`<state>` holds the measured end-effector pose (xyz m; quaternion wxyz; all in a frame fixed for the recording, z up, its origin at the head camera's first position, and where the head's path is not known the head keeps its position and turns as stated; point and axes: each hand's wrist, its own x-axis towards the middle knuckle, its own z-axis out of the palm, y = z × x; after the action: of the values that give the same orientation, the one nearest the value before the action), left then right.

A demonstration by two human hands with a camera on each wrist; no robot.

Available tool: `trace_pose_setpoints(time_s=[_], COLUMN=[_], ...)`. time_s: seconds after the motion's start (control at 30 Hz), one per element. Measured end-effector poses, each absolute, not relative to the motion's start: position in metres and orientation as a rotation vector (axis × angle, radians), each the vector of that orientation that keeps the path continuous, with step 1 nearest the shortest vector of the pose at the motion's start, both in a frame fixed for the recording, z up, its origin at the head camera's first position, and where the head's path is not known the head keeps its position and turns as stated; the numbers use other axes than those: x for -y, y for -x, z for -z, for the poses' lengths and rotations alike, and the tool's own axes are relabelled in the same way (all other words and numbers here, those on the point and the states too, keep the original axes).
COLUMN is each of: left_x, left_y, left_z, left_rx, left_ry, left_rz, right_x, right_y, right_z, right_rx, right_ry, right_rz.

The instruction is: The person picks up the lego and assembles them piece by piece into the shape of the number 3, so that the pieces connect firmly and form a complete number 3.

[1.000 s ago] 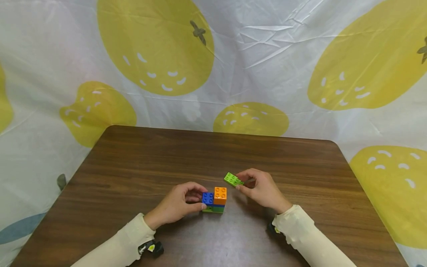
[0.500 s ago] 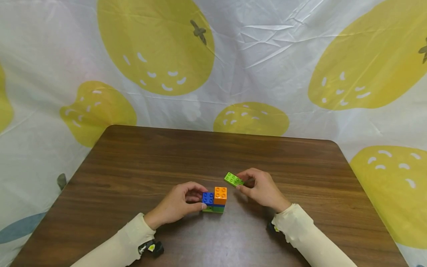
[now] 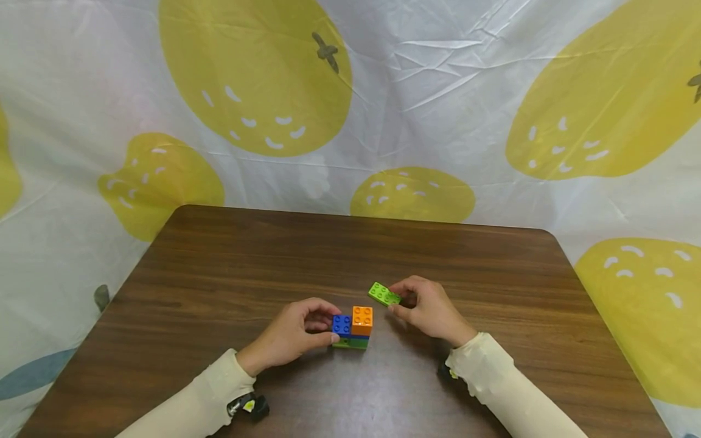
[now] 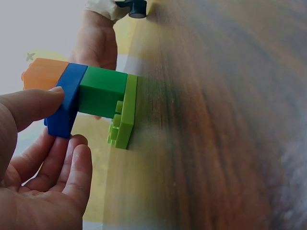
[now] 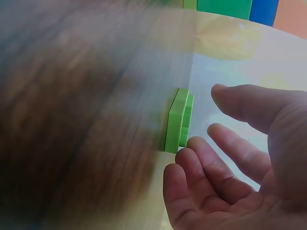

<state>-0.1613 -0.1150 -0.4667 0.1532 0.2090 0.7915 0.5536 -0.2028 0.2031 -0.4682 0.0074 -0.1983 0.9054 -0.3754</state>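
A small stack of toy building bricks stands on the table: an orange brick (image 3: 362,320) on a flat blue brick (image 3: 341,325), then a green brick (image 4: 103,91) and a light green plate (image 4: 127,117) at the bottom. My left hand (image 3: 290,334) pinches the blue brick, thumb on one side and fingers on the other. Beyond the stack to the right lies a loose light green plate (image 3: 381,293), studs up. Close beside it is my right hand (image 3: 435,309), its thumb apart from the plate and its fingertips near or touching the plate's edge.
The brown wooden table (image 3: 263,255) carries the bricks. Behind it hangs a white cloth (image 3: 306,182) with a yellow fruit print. Small dark devices are worn at both wrists, such as the left wrist camera (image 3: 254,406).
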Motion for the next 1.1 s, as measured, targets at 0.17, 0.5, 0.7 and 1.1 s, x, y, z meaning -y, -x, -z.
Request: trace_pose_setpoints(time_s=[0.17, 0.5, 0.7, 1.1], left_x=[0.115, 0.114, 0.113, 0.114], left_y=[0.161, 0.162, 0.163, 0.162], left_z=[0.465, 0.467, 0.467, 0.468], left_rx=[-2.277, -2.278, -2.276, -2.271], left_ry=[-0.594, -0.611, -0.608, -0.613], left_rz=[-1.58, -1.582, -1.583, -1.592], right_x=[-0.203, -0.204, -0.206, -0.208], right_y=[0.205, 0.21, 0.214, 0.221], right_z=[0.469, 0.471, 0.472, 0.476], right_rx=[-2.845, -2.841, -2.834, -2.838], right_ry=[0.632, 0.616, 0.628, 0.64], right_rz=[1.136, 1.084, 1.068, 1.011])
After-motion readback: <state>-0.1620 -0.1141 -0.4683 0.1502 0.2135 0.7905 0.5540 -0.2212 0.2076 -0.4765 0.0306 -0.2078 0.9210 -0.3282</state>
